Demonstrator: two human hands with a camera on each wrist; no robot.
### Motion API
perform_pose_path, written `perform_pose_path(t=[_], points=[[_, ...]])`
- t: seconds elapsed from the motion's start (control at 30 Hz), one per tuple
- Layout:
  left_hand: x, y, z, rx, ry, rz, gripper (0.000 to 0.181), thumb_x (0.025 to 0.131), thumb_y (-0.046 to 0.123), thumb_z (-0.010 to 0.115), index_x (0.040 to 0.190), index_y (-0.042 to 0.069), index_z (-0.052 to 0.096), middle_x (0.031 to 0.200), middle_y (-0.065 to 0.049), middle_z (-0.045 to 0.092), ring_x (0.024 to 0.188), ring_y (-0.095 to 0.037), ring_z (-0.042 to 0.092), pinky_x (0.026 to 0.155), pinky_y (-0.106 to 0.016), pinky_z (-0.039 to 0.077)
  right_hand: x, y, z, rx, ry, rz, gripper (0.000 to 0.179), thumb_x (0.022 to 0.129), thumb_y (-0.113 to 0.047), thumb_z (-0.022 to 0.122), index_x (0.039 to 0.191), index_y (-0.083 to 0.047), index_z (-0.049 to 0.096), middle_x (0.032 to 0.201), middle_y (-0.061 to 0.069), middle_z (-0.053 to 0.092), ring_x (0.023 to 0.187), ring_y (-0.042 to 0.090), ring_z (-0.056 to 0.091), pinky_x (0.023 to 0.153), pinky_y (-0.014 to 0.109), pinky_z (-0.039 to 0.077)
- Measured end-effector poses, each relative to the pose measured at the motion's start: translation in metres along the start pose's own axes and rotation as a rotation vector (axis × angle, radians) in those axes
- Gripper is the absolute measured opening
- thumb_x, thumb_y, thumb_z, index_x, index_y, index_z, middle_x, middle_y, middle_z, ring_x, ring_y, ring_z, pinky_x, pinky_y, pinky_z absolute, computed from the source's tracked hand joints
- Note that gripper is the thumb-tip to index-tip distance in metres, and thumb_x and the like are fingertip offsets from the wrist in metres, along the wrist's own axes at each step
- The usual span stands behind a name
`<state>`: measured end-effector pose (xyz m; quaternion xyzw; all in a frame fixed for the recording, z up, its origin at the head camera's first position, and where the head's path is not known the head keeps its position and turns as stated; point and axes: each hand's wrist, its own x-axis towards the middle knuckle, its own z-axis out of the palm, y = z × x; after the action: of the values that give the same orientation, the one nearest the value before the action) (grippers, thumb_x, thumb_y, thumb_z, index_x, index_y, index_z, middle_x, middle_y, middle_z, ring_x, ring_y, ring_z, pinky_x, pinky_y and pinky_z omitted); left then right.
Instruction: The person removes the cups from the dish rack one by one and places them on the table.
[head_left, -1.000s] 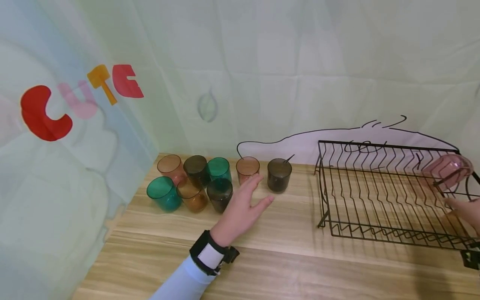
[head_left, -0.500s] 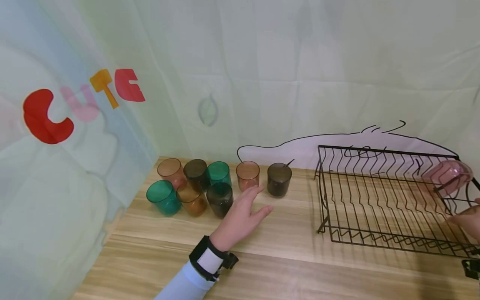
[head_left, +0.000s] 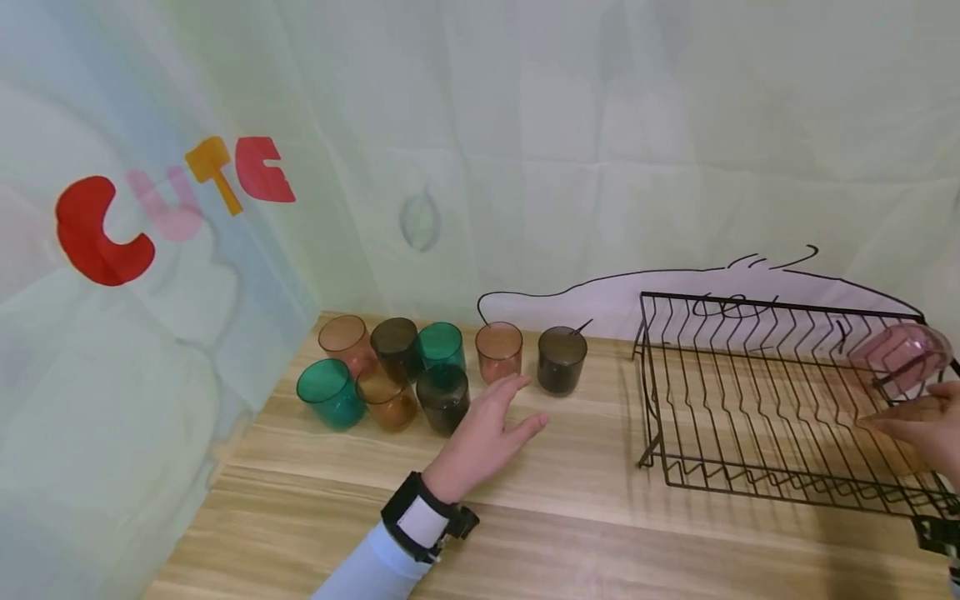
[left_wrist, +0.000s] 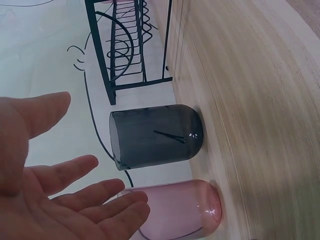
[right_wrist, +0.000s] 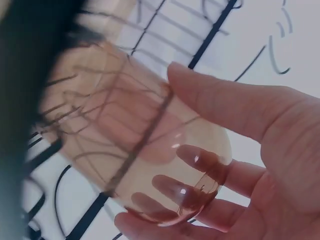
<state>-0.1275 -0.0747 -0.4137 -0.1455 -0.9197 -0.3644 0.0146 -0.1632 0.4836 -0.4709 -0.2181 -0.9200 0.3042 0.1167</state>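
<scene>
In the head view my left hand (head_left: 480, 437) hovers over the table with fingers extended and thumb apart, holding nothing. It is nearest to a dark grey cup (head_left: 442, 400), a pink cup (head_left: 498, 350) and another dark grey cup (head_left: 561, 362). In the left wrist view, those last two cups stand beyond the fingertips. At the right edge my right hand (head_left: 926, 425) is partly cut off. The right wrist view shows that hand (right_wrist: 235, 165) gripping a clear amber cup (right_wrist: 165, 145) by its base end, tilted at the rack. A pink cup (head_left: 903, 354) lies upside down in the rack behind.
A black wire dish rack (head_left: 750, 400) stands on the right of the wooden table (head_left: 570, 517). Left of my left hand cluster teal (head_left: 330, 392), amber (head_left: 386, 400), pink, dark and green cups. A printed cloth (head_left: 525, 100) hangs behind.
My right hand has shifted slightly left and up at the rack, with the amber cup in it. The left hand stays nearly still. The head view has tilted a little.
</scene>
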Motion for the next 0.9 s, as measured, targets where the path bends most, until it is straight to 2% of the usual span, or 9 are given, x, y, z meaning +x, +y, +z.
perform_pose_path(t=[0.03, 0.1, 0.13, 0.2, 0.27, 0.37, 0.5, 0.63, 0.9], points=[[0.000, 0.000, 0.000, -0.004, -0.003, -0.001, 0.061, 0.089, 0.045, 0.059, 0.138, 0.013, 0.043, 0.144, -0.008, 0.043, 0.133, -0.021, 0.040, 0.108, -0.041, 0.036, -0.006, -0.010, -0.001, -0.002, -0.002, -0.031, 0.072, 0.087, -0.043, 0.059, 0.143, -0.013, 0.025, 0.141, 0.034, 0.021, 0.128, 0.052, 0.022, 0.090, 0.066, 0.031], [-0.001, 0.000, 0.000, -0.009, -0.002, 0.002, 0.061, 0.089, 0.045, 0.059, 0.138, 0.013, 0.043, 0.143, -0.008, 0.044, 0.133, -0.021, 0.041, 0.108, -0.041, 0.036, -0.027, -0.048, -0.011, -0.016, -0.023, -0.054, 0.070, 0.088, -0.019, 0.061, 0.140, 0.007, 0.023, 0.137, 0.036, 0.024, 0.121, 0.054, 0.027, 0.085, 0.063, 0.037], [-0.002, 0.000, 0.000, -0.012, 0.000, 0.003, 0.061, 0.089, 0.045, 0.059, 0.138, 0.013, 0.044, 0.143, -0.008, 0.044, 0.133, -0.021, 0.041, 0.108, -0.041, 0.036, -0.039, -0.067, -0.016, -0.018, -0.025, -0.075, 0.068, 0.089, -0.020, 0.062, 0.138, 0.010, 0.025, 0.135, 0.037, 0.026, 0.118, 0.054, 0.029, 0.083, 0.063, 0.039], [-0.002, -0.001, 0.000, -0.017, 0.007, 0.008, 0.061, 0.089, 0.045, 0.059, 0.137, 0.012, 0.044, 0.143, -0.008, 0.044, 0.133, -0.021, 0.041, 0.108, -0.041, 0.036, -0.059, -0.104, -0.028, -0.036, -0.012, -0.155, 0.063, 0.086, -0.012, 0.065, 0.128, 0.020, 0.030, 0.118, 0.042, 0.034, 0.100, 0.052, 0.042, 0.071, 0.050, 0.047], [-0.002, -0.001, 0.000, -0.018, 0.012, 0.012, 0.061, 0.089, 0.046, 0.059, 0.137, 0.012, 0.044, 0.142, -0.007, 0.045, 0.132, -0.021, 0.041, 0.108, -0.041, 0.037, -0.075, -0.130, -0.033, -0.077, 0.032, -0.234, 0.055, 0.085, -0.017, 0.068, 0.117, 0.019, 0.041, 0.097, 0.035, 0.043, 0.076, 0.040, 0.044, 0.051, 0.036, 0.041], [-0.001, 0.000, -0.001, -0.020, 0.013, 0.013, 0.061, 0.089, 0.046, 0.059, 0.137, 0.013, 0.044, 0.142, -0.005, 0.045, 0.132, -0.020, 0.042, 0.108, -0.040, 0.037, -0.085, -0.155, -0.038, -0.142, 0.041, -0.263, 0.061, 0.082, -0.032, 0.071, 0.114, 0.015, 0.049, 0.085, 0.029, 0.049, 0.063, 0.029, 0.045, 0.042, 0.025, 0.033], [0.001, 0.001, -0.002, -0.038, 0.023, 0.019, 0.059, 0.088, 0.044, 0.060, 0.136, 0.012, 0.045, 0.140, -0.004, 0.048, 0.130, -0.019, 0.044, 0.107, -0.039, 0.038, -0.090, -0.175, -0.039, -0.224, -0.003, -0.269, 0.082, 0.078, -0.056, 0.067, 0.123, 0.010, 0.050, 0.085, 0.027, 0.056, 0.063, 0.030, 0.050, 0.043, 0.032, 0.039], [0.002, 0.002, -0.002, -0.060, 0.033, 0.019, 0.058, 0.088, 0.043, 0.061, 0.135, 0.011, 0.047, 0.137, -0.004, 0.050, 0.129, -0.019, 0.045, 0.106, -0.040, 0.039, -0.100, -0.199, -0.039, -0.239, -0.018, -0.346, 0.086, 0.074, -0.066, 0.064, 0.121, 0.006, 0.054, 0.085, 0.025, 0.063, 0.063, 0.032, 0.057, 0.045, 0.033, 0.037], [0.002, 0.004, -0.001, -0.114, 0.011, -0.016, 0.059, 0.088, 0.046, 0.061, 0.135, 0.014, 0.047, 0.137, -0.003, 0.051, 0.130, -0.019, 0.044, 0.106, -0.041, 0.039, -0.123, -0.249, -0.024, -0.087, -0.068, -0.443, 0.082, 0.070, -0.068, 0.066, 0.118, -0.003, 0.055, 0.092, 0.023, 0.065, 0.071, 0.031, 0.062, 0.047, 0.031, 0.044]])
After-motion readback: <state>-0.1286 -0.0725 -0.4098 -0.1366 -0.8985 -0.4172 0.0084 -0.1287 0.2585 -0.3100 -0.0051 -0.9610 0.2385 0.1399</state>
